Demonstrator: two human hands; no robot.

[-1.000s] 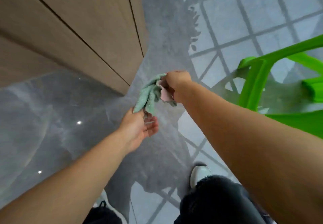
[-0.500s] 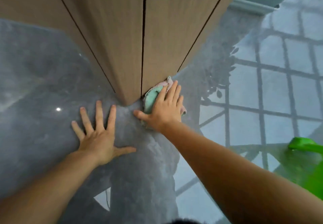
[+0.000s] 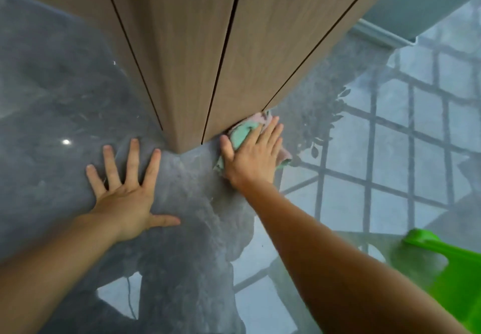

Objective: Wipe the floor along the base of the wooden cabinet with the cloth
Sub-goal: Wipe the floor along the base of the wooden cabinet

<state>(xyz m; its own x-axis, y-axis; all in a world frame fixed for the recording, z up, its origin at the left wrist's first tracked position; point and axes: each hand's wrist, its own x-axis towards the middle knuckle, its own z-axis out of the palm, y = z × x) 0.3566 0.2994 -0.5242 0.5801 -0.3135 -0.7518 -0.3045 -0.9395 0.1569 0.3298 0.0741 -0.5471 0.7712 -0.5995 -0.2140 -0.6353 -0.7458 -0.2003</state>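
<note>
A mint-green and pink cloth (image 3: 243, 133) lies on the glossy grey floor (image 3: 65, 104), pushed against the base of the wooden cabinet (image 3: 208, 47) just right of its corner. My right hand (image 3: 253, 156) presses flat on the cloth with fingers stretched toward the cabinet; most of the cloth is hidden under the palm. My left hand (image 3: 127, 190) rests flat on the bare floor left of the corner, fingers spread, holding nothing.
A bright green plastic chair (image 3: 453, 268) stands at the lower right, near my right forearm. A pale wall with a skirting board (image 3: 385, 34) runs at the upper right. The floor reflects a window grid and my dark silhouette.
A second ago both hands held the cloth up in the air. Since then both hands came down to the floor, and the right one slid the cloth slightly right along the cabinet base.
</note>
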